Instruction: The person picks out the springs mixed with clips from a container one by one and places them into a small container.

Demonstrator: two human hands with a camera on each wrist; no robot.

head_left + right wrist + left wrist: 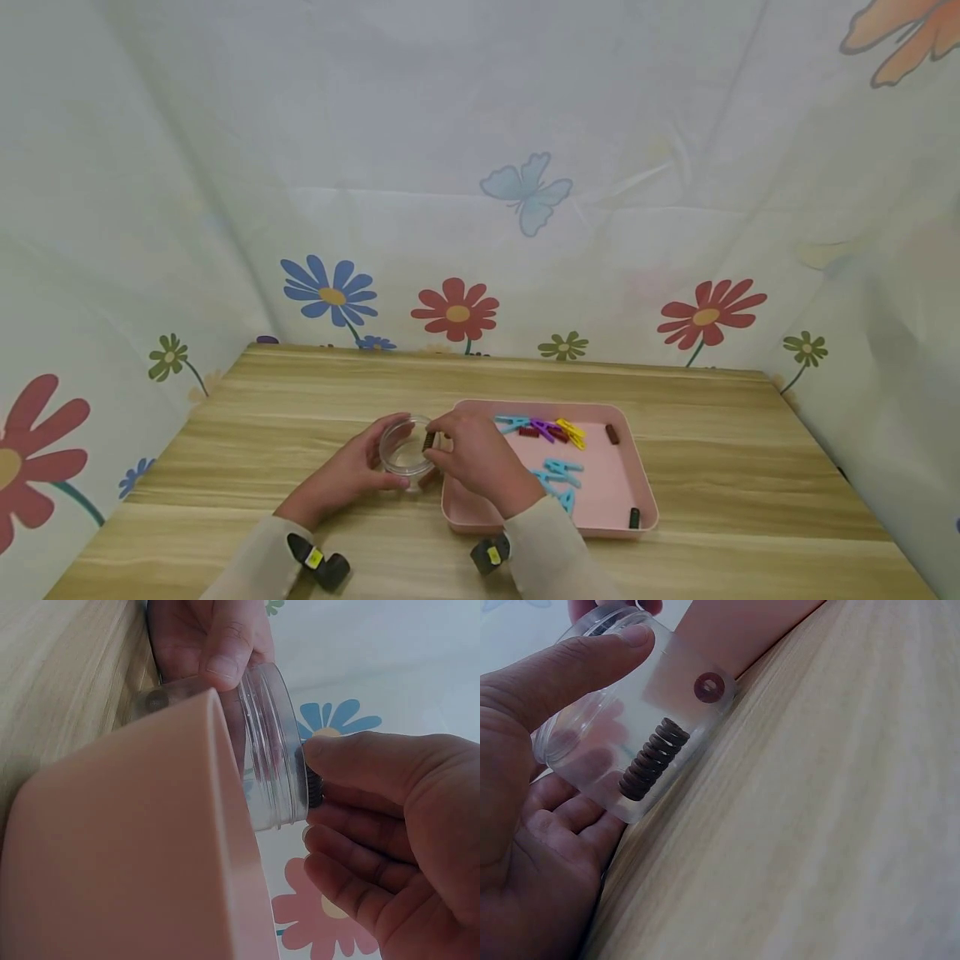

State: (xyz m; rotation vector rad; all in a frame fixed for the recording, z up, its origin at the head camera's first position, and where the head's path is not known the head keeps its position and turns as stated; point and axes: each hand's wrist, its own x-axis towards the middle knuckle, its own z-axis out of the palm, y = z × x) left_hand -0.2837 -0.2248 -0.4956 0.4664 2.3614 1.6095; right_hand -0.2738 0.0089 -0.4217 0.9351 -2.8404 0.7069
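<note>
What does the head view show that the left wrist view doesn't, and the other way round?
Head only: yellow, purple and blue clips in the pink tray.

Left wrist only, clearly: a coiled brown spring and a round reddish piece inside the clear jar.

Both: the left hand holding the jar, the tray and the wooden table.

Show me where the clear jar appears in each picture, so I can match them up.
Head: the clear jar is low, just left of centre.
Left wrist: the jar is in the upper left.
Right wrist: the jar is above centre, partly hidden behind the pink tray.
Shared landmark: the pink tray shows in all three.
</note>
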